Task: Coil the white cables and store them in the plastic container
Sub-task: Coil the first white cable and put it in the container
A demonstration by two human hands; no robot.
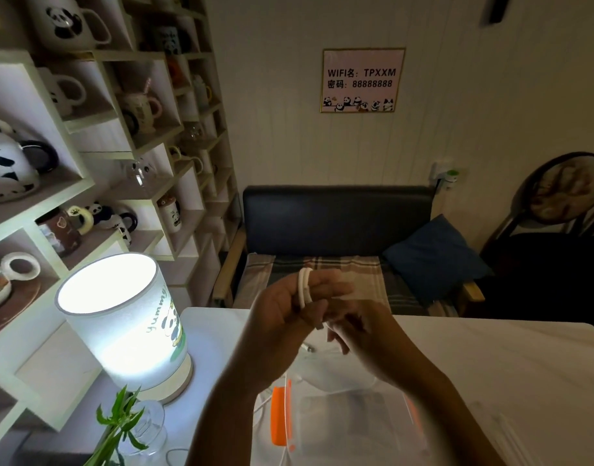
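At the left edge of the white worktop stands a lit table lamp with a panda print, and in front of it, near the front left corner, a glass vase with green leaves. Both hands are raised above the middle of the worktop. The left hand holds a white cable wound in a few loops around its fingers, which are bent and close together, with the thumb pressing on the loops. The right hand is just beside it, touching the loose end of the cable; whether its fingers pinch the end I cannot tell, because they are blurred. Below the hands, near the front edge, stands the clear plastic container with orange clips. A thin part of the white cable lies on the worktop at the left side of the container.
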